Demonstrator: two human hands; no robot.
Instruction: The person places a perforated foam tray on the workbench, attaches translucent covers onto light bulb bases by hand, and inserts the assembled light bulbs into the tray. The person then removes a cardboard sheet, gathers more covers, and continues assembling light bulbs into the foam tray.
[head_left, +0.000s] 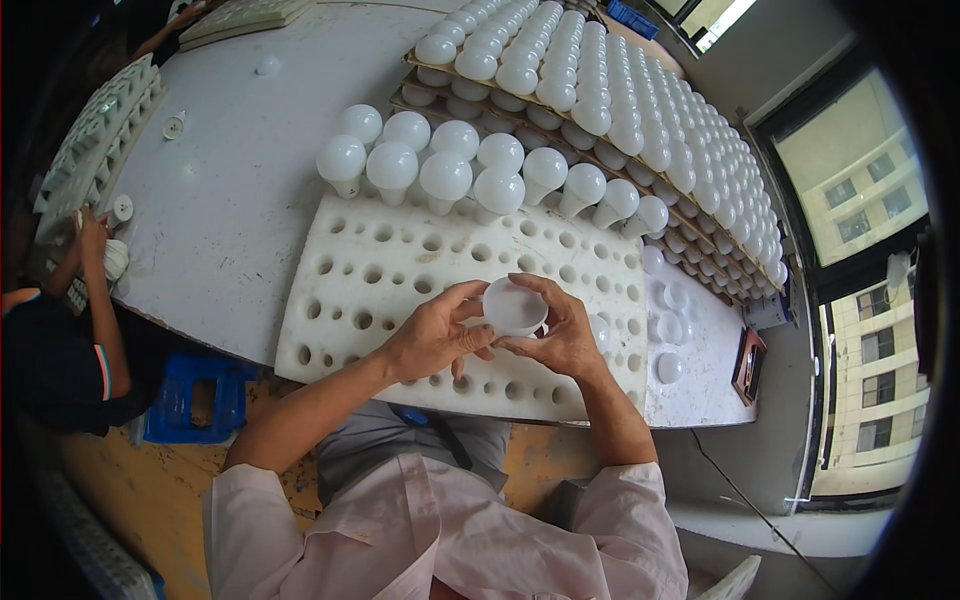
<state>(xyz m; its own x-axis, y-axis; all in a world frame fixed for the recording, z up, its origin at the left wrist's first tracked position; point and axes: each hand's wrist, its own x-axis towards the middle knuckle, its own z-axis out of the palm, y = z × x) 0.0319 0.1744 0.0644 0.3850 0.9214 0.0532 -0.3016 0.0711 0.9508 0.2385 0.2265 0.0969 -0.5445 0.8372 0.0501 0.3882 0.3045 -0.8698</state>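
Note:
Between my two hands is a white round bulb cover [514, 306], its wide pale face turned up toward me. My right hand [565, 335] grips it from the right, fingertip on the far rim and thumb on the near side. On the left side, the thumb and forefinger of my left hand [437, 335] close in against it; what lies under the cover is hidden. Below both hands lies a white foam tray [400, 262] with rows of round holes. Along its far edge stand several white bulbs [445, 176], domes up.
Stacked boards of white bulbs [590, 108] rise at the far right. Loose white covers [669, 367] lie on the table [225, 200] right of the tray. Another person's hand [92, 235] works at the left edge, near a blue stool [200, 400].

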